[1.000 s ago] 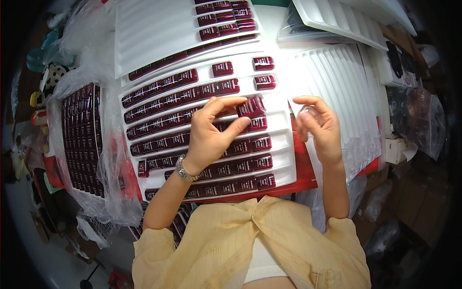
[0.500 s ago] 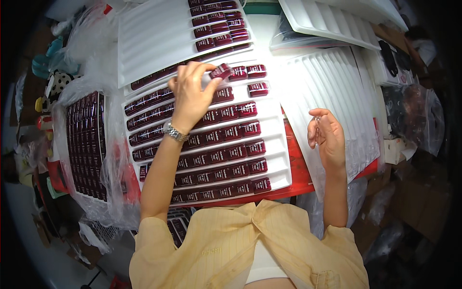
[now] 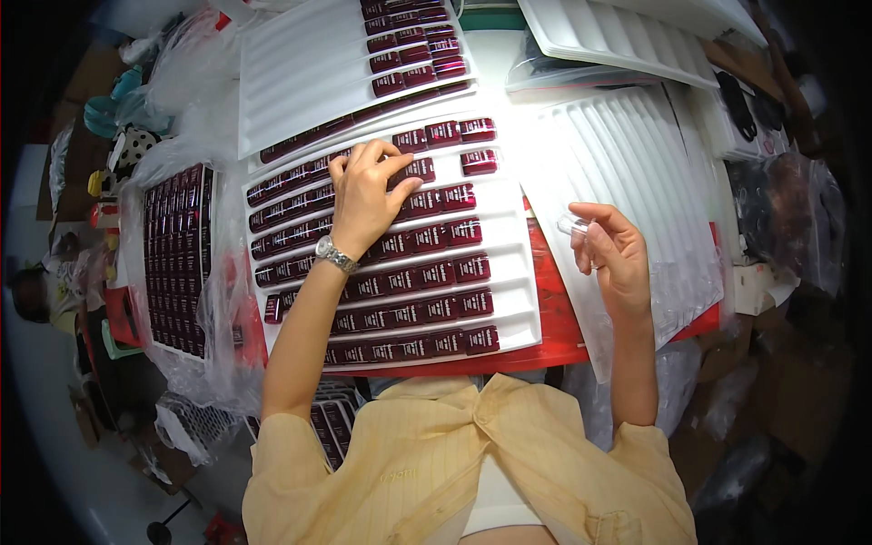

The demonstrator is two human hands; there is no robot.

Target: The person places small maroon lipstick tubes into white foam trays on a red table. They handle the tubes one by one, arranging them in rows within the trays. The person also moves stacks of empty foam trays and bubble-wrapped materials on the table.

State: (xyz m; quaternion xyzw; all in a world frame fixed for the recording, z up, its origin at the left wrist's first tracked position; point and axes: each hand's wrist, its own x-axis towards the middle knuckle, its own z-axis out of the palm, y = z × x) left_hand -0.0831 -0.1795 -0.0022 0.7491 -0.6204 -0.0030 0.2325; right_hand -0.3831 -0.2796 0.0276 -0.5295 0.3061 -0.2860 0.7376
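Observation:
A white ribbed tray [image 3: 509, 272] in front of me holds rows of small dark red oblong pieces. My left hand [image 3: 363, 195], a watch on its wrist, lies on the tray's upper rows. Its thumb and forefinger pinch the left end of one dark red piece [image 3: 422, 169] lying in the second row. My right hand [image 3: 616, 259] is raised over the tray's right edge, apart from the rows. It holds a small clear plastic cap [image 3: 573, 224] in its fingertips.
A second ribbed tray [image 3: 300, 73] behind is part filled with dark red pieces. Bare ribbed trays lie at right [image 3: 636, 154] and back right [image 3: 618, 36]. A bagged dark tray of red pieces [image 3: 177, 259] sits left. The table top [image 3: 556, 313] is red. Boxes and bags crowd the right.
My left hand went from the tray's middle to its upper rows and set a dark red piece in the second row. My right hand drew back to the right, now holding a clear cap.

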